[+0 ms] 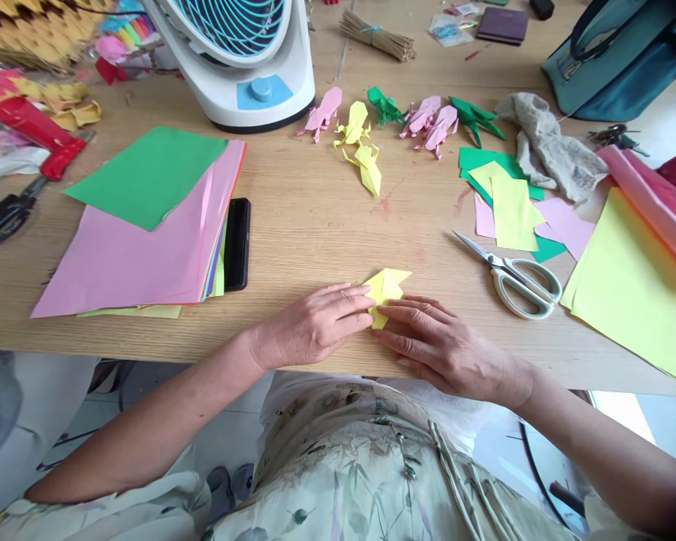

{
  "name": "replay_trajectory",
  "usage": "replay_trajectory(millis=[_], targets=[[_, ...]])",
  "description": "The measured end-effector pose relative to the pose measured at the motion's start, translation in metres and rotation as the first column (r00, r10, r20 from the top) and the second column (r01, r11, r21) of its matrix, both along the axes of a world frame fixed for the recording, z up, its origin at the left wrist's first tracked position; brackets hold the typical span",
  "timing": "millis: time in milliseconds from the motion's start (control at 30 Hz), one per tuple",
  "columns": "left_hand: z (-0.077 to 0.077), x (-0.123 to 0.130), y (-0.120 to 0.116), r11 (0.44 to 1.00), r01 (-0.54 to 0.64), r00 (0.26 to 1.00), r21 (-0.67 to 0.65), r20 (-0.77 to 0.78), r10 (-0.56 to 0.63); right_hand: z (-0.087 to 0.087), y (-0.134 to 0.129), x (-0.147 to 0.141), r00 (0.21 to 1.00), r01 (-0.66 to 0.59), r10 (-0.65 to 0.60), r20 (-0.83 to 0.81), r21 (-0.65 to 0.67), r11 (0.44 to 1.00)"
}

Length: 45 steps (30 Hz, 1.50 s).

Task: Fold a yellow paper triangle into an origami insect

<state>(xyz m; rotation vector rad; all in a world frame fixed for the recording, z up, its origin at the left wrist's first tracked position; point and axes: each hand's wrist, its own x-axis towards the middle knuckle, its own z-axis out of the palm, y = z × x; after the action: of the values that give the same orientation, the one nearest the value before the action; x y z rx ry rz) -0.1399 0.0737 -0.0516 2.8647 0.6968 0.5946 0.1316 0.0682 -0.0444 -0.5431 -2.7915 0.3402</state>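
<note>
A small folded piece of yellow paper (387, 285) lies on the wooden table near its front edge, with pointed corners at its top. My left hand (315, 327) rests flat on the table, its outstretched fingertips pressing on the paper's left side. From the right, my right hand (451, 346) touches the paper's lower right part with its fingers spread. Part of the paper is hidden under the fingertips. Farther back stand folded paper figures: yellow (369, 169), pink (324, 111) and green (384, 105).
Left are stacked coloured sheets (140, 255), a black phone (237, 244) and a fan (259, 90). Right are scissors (521, 285), paper scraps (512, 214), a grey cloth (557, 146) and yellow sheets (636, 293). A teal bag (614, 68) stands back right.
</note>
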Motion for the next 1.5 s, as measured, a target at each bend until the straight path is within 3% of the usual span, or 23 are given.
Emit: replay_trajectory(millis=[167,400,533,733,1000,1500], targets=[[-0.003,0.000,-0.001,0.998,-0.056,0.997,0.027,-0.045,0.057,0.001,-0.002,0.002,0.998,-0.005,0.005,0.062,-0.002,1.000],[0.007,0.002,-0.017,0.982,-0.186,0.949,0.045,-0.252,0.191,-0.002,-0.004,0.002,0.999,0.023,-0.022,0.036,-0.034,0.999],[0.012,0.000,-0.033,0.991,-0.133,0.942,0.026,-0.309,0.134,-0.003,-0.003,0.001,0.999,0.032,-0.033,-0.014,-0.080,0.996],[0.016,-0.001,-0.038,0.979,-0.202,0.901,-0.017,-0.395,0.179,-0.001,-0.003,0.001,0.999,0.038,-0.039,-0.010,-0.103,0.994],[0.013,0.006,-0.043,0.947,-0.318,0.865,0.051,-0.393,0.312,-0.002,-0.001,0.000,0.999,0.034,-0.035,-0.014,-0.101,0.994],[0.010,0.013,-0.026,0.871,-0.491,0.808,-0.001,-0.375,0.455,-0.003,-0.002,0.001,0.999,0.031,-0.034,-0.024,-0.095,0.995]])
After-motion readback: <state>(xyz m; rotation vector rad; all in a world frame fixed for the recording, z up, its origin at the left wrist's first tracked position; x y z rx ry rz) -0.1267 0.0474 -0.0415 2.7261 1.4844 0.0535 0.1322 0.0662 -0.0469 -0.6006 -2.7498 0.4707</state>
